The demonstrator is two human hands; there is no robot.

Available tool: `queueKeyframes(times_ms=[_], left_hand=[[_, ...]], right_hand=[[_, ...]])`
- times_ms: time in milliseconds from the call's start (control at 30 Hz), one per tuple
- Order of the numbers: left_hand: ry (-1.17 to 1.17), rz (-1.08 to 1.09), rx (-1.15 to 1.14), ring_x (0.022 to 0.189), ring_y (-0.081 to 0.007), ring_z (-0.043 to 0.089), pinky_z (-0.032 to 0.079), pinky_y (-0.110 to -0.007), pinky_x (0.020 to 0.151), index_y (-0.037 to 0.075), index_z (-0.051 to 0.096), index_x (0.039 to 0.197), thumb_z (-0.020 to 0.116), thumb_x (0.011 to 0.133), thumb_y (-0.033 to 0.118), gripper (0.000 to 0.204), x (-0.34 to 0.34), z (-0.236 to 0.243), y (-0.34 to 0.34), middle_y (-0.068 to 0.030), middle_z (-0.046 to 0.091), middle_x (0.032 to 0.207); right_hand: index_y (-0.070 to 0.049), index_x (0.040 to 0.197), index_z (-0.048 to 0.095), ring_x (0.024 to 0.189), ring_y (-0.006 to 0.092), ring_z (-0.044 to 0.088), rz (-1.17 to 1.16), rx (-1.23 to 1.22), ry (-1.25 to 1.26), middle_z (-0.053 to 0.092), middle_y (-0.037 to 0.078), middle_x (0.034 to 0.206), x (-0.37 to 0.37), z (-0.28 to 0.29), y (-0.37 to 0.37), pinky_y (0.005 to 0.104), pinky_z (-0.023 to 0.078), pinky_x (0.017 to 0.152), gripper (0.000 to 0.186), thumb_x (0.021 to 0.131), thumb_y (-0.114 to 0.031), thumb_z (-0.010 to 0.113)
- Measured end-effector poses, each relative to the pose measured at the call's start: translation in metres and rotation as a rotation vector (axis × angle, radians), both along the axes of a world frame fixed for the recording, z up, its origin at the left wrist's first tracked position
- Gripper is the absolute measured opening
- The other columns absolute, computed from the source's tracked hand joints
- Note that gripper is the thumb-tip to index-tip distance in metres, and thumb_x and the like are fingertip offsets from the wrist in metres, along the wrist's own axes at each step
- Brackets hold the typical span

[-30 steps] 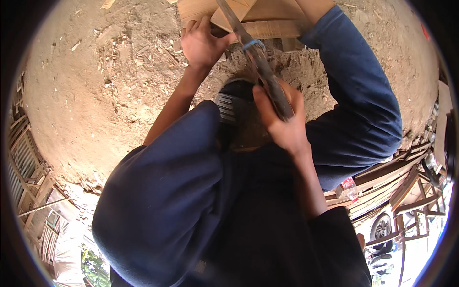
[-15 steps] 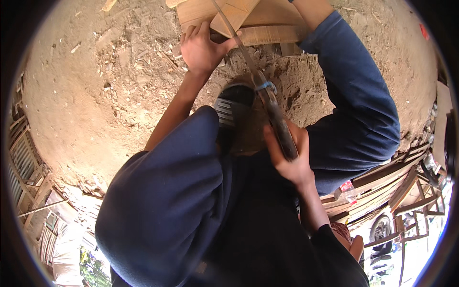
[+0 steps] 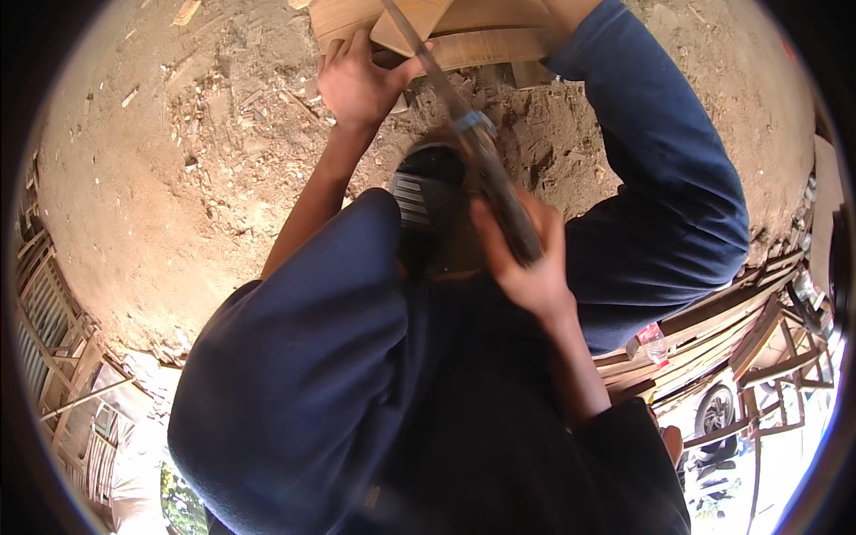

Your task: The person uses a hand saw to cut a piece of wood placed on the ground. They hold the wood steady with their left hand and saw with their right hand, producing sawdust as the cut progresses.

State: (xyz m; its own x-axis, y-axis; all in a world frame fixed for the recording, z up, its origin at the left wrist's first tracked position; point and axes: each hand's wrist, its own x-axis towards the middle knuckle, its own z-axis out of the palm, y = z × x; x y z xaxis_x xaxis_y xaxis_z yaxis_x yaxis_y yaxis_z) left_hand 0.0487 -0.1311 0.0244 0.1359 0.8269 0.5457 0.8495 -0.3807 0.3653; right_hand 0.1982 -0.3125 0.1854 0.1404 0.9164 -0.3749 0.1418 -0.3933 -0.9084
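Note:
My right hand [image 3: 530, 259] is wrapped round the dark handle of a handsaw [image 3: 489, 174], which has a long narrow blade and a blue binding where blade and handle meet. The blade slants up and to the left, across a wooden piece [image 3: 408, 27] with an angled end. That piece lies on a wider board [image 3: 486, 46] at the top edge. My left hand [image 3: 361, 85] presses on the wood just left of the blade, fingers bent over its edge and thumb stretched toward the blade. The blade's far end is out of view.
My leg in navy cloth [image 3: 660, 134] bends round on the right, its lower end by the board. A dark shoe [image 3: 428, 192] with pale stripes stands below the blade. Wood scraps litter the dirt floor [image 3: 223, 178]. Stacked planks [image 3: 704, 330] and a plastic bottle [image 3: 654, 343] lie at right.
My right hand and the saw have moved up and slightly left, pushing the blade farther over the wood. The whole view has shifted a little; my left hand keeps its place on the wood.

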Motion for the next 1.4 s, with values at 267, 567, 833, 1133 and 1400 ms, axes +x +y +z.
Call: queueKeyframes(times_ms=[267,567,833,1133,1400], left_hand=[[-0.026,-0.025,0.047,0.062,-0.0287,0.063,0.052,-0.040,0.057,0.004,0.060,0.070,0.081,0.057,0.069,0.069,-0.001,-0.005,0.004,-0.0107,0.063,0.063],[-0.010,-0.062,0.049,0.069,-0.0291,0.066,0.052,-0.039,0.060,0.002,0.069,0.094,0.077,0.055,0.075,0.083,-0.007,-0.012,0.006,-0.0101,0.064,0.067],[-0.048,-0.039,-0.004,0.069,-0.0289,0.066,0.052,-0.040,0.061,0.005,0.068,0.091,0.075,0.055,0.077,0.081,-0.001,-0.010,0.005,-0.0095,0.065,0.068],[0.012,-0.013,-0.030,0.070,-0.0287,0.067,0.053,-0.040,0.062,0.004,0.069,0.099,0.075,0.059,0.074,0.081,-0.001,-0.002,0.003,-0.0110,0.066,0.071],[0.022,-0.071,0.092,0.067,-0.0244,0.067,0.055,-0.036,0.057,0.005,0.069,0.106,0.082,0.065,0.062,0.072,0.000,-0.007,0.001,-0.0100,0.068,0.073]], right_hand=[[0.001,0.088,0.061,0.059,0.0031,0.043,0.036,0.030,-0.039,0.049,-0.002,0.063,0.006,0.000,-0.022,0.0246,0.036,0.052,0.008,0.091,-0.006,0.064],[0.001,0.082,0.060,0.058,0.0067,0.046,-0.047,-0.049,0.086,0.055,0.005,0.063,-0.001,-0.003,0.016,0.0286,0.041,0.052,0.012,0.089,-0.008,0.063],[0.002,0.080,0.059,0.060,0.0059,0.048,-0.013,-0.012,0.011,0.052,0.004,0.062,0.001,-0.006,0.026,0.0279,0.041,0.053,0.012,0.089,-0.006,0.062],[0.002,0.084,0.061,0.058,0.0092,0.049,0.039,0.020,-0.073,0.055,0.007,0.063,0.005,-0.006,-0.016,0.0309,0.042,0.053,0.009,0.088,-0.007,0.063],[0.002,0.081,0.059,0.058,0.0101,0.050,0.001,0.042,-0.060,0.056,0.008,0.063,-0.003,-0.001,-0.007,0.0312,0.043,0.054,0.012,0.088,-0.007,0.062]])
